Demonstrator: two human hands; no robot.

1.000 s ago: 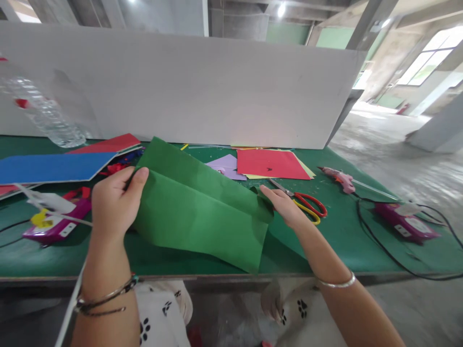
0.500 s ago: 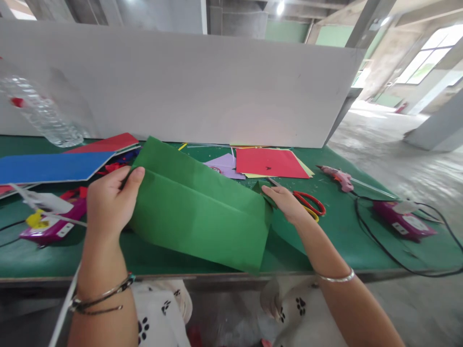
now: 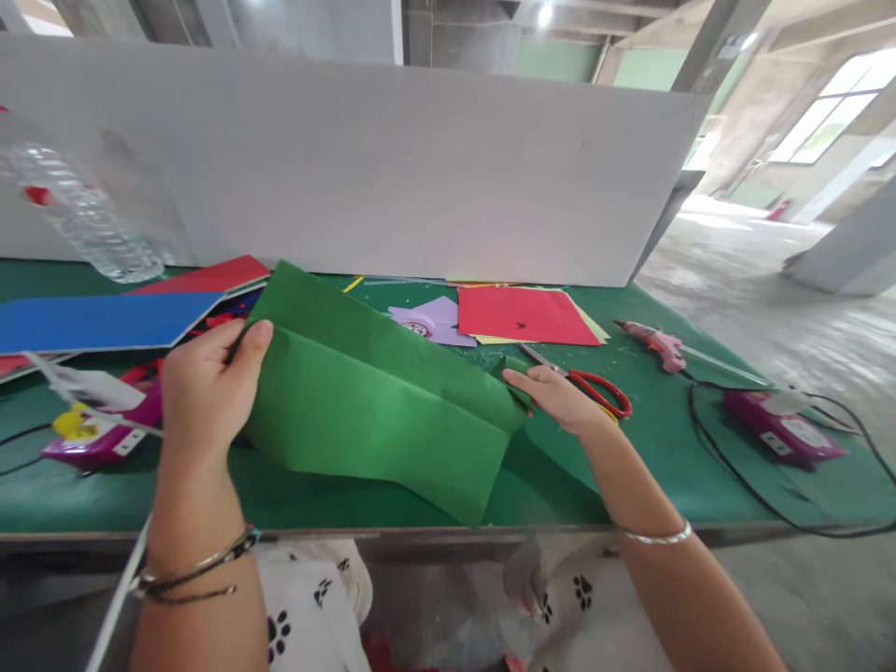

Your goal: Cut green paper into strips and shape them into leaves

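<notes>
A large sheet of green paper (image 3: 378, 401), folded with a crease running across it, is lifted a little above the green table (image 3: 630, 467). My left hand (image 3: 206, 397) pinches its left edge, thumb on top. At the sheet's right corner my right hand (image 3: 556, 397) grips the paper with fingers closed on it. Red-handled scissors (image 3: 595, 390) lie on the table just behind my right hand.
A white board (image 3: 364, 168) stands along the table's back. Red paper (image 3: 522, 315) and purple paper (image 3: 430, 322) lie behind the green sheet, blue card (image 3: 98, 322) and a plastic bottle (image 3: 77, 219) at left. Pink glue guns (image 3: 654, 343), purple devices (image 3: 777, 425) and black cables (image 3: 735, 476) lie at the sides.
Both hands have shifted the green sheet slightly left and pulled it a little tauter; the grip on each side is unchanged.
</notes>
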